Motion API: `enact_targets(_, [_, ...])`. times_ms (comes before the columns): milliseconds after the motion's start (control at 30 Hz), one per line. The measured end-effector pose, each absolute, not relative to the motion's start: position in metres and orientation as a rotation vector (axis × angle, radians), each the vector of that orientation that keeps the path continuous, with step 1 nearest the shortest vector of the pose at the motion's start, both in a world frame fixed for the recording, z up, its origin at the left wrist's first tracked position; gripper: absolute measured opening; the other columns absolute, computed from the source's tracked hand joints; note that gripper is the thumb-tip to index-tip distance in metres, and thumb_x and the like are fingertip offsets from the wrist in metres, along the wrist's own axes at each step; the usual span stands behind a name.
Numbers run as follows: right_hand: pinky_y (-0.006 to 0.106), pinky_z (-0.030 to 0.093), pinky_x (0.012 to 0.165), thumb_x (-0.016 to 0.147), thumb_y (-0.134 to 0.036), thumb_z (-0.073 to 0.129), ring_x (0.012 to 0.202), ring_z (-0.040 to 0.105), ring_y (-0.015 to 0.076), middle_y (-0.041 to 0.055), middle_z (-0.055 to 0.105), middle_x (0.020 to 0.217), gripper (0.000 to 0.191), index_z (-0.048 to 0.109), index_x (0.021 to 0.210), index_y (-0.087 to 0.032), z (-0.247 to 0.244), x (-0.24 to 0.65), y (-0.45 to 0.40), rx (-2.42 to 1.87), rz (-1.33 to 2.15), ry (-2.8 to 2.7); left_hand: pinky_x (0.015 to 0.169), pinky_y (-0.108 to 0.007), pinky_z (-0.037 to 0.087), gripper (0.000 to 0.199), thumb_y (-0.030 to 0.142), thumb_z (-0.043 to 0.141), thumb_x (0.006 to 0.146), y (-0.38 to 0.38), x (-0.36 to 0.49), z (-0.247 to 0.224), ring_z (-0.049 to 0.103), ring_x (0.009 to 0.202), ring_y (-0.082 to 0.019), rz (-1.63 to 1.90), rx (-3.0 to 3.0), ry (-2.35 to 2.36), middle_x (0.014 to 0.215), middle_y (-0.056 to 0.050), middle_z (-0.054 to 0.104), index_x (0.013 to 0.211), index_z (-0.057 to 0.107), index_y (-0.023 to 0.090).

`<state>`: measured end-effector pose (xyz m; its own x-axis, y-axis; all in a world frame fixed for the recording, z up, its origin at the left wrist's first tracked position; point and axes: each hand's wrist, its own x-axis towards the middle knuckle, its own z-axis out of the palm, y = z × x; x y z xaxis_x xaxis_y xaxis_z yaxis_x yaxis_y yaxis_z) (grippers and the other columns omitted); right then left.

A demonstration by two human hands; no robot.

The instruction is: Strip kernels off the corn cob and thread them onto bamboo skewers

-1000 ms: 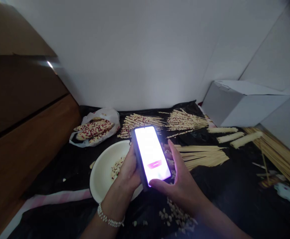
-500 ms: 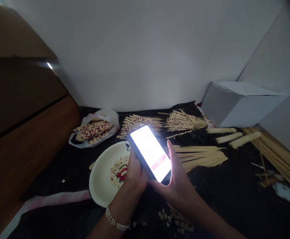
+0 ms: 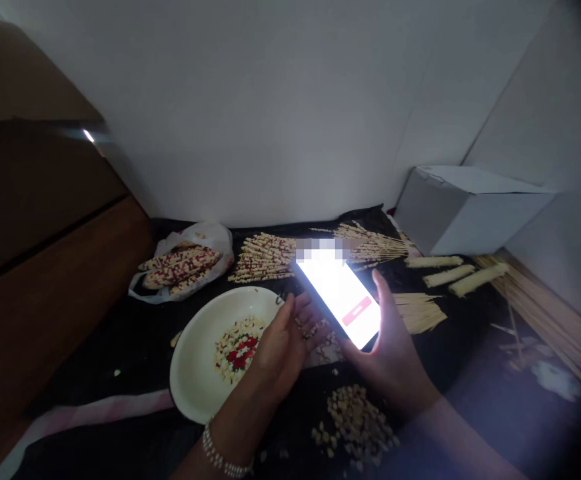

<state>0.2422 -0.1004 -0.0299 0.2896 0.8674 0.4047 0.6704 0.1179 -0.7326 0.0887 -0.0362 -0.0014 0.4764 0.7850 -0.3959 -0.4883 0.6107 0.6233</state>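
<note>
A smartphone [image 3: 345, 300] with a glaring white screen and a pink button near its lower end is tilted in my right hand [image 3: 390, 347]. My right thumb runs along its right edge. Just left of the phone, my left hand [image 3: 285, 350] is half turned up, fingers extended and holding nothing; a beaded bracelet [image 3: 218, 453] circles that wrist. Beside the left hand stands a white enamel bowl [image 3: 190, 360] with pale kernels [image 3: 228, 337] over a red flower pattern. Below the hands lies a heap of loose kernels [image 3: 358, 420] on black sheeting [image 3: 135, 353].
Speckled corn cobs [image 3: 180, 267] lie in a plastic bag [image 3: 215, 240] at left. Sticks strung with kernels [image 3: 265, 257] spread along the wall. Bare sticks [image 3: 420, 313], stripped cobs [image 3: 480, 279] and a white box [image 3: 475, 213] are on the right. A wooden panel [image 3: 95, 267] borders the left.
My left hand has let go of the phone and opened. My right hand has carried the phone to the right, uncovering more of the bowl and the kernel heap.
</note>
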Motion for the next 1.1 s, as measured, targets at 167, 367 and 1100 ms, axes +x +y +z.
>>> enact_targets(167, [0.064, 0.036, 0.101, 0.071, -0.041, 0.067, 0.127, 0.040, 0.0449, 0.0245, 0.042, 0.140, 0.102, 0.013, 0.152, -0.010, -0.043, 0.313, -0.110, -1.864, -0.149, -1.413, 0.099, -0.037, 0.047, 0.028, 0.022, 0.053, 0.092, -0.033, 0.074, 0.004, 0.060, 0.118, -0.025, 0.805, 0.520, 0.763, 0.123, -0.014, 0.067, 0.116, 0.067, 0.014])
enact_targets(367, [0.059, 0.043, 0.093, 0.078, -0.043, 0.061, 0.116, 0.050, 0.0439, 0.0268, 0.053, 0.124, 0.092, 0.015, 0.151, -0.010, -0.062, 0.393, -0.145, -2.103, -0.530, -1.412, 0.088, -0.030, 0.055, 0.026, 0.014, 0.049, 0.093, -0.015, 0.059, 0.010, 0.068, 0.102, -0.019, 0.855, 0.613, 0.884, 0.110, -0.011, 0.072, 0.110, 0.069, 0.016])
enact_targets(1100, [0.052, 0.034, 0.107, 0.060, -0.059, 0.069, 0.135, 0.035, 0.0450, 0.0283, 0.033, 0.150, 0.118, 0.018, 0.149, -0.002, -0.123, 0.495, -0.181, -2.390, -0.081, -1.005, 0.069, -0.027, 0.061, 0.028, 0.008, 0.043, 0.094, 0.002, 0.064, -0.006, 0.072, 0.081, -0.017, 0.849, 0.476, 0.926, 0.091, -0.009, 0.073, 0.102, 0.069, 0.013])
